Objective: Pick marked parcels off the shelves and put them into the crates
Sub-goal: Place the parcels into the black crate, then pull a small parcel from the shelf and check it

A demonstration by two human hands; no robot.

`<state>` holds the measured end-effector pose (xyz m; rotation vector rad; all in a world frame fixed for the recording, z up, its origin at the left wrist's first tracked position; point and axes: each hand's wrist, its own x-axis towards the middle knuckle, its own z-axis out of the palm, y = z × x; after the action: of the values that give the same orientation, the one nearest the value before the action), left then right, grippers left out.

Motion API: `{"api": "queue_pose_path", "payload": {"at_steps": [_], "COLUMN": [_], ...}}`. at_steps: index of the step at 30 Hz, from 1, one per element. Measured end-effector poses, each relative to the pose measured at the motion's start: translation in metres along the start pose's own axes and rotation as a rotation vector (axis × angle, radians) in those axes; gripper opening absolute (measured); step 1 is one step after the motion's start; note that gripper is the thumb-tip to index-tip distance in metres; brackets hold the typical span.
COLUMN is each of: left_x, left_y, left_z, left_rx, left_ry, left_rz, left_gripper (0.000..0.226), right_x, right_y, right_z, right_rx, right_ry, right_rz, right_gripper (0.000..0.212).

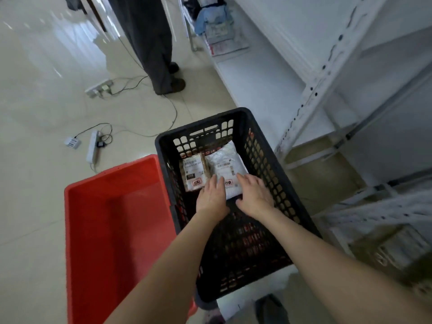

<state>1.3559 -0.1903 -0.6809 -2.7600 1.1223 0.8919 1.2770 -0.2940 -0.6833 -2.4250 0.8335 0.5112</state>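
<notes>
Pale tiled floor fills the left, with white metal shelving along the right. On it a red crate sits touching the left wall of a black slatted crate. At the black crate's far end lie a white parcel and, just left of it, a brown parcel. Both hands rest flat on the white parcel's near edge, fingers straight and gripping nothing: left hand at its left corner, right hand at its right.
</notes>
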Motion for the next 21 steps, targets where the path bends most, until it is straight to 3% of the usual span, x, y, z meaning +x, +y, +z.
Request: {"api": "queue_pose_path", "payload": {"at_steps": [9,17,21], "left_x": [-0.075,-0.162,-0.218], "left_y": [0.041,0.136,0.181], "left_z": [-0.010,0.015,0.034], "left_rx": [0.181,0.308,0.376], "left_ry": [0.027,-0.004,0.067], "left_rz": [0.367,0.677,0.806], "left_gripper": [0.093,0.086,0.080], "right_x": [-0.134,-0.274,-0.353], "right_y": [0.019,0.066,0.091], "right_z": [0.004,0.011,0.018], "right_rx": [0.059,0.115,0.163], "right_ry": [0.164,0.375,0.457], "right_rz": [0.251,0.526,0.626], "right_gripper": [0.079,0.075,0.080]}}
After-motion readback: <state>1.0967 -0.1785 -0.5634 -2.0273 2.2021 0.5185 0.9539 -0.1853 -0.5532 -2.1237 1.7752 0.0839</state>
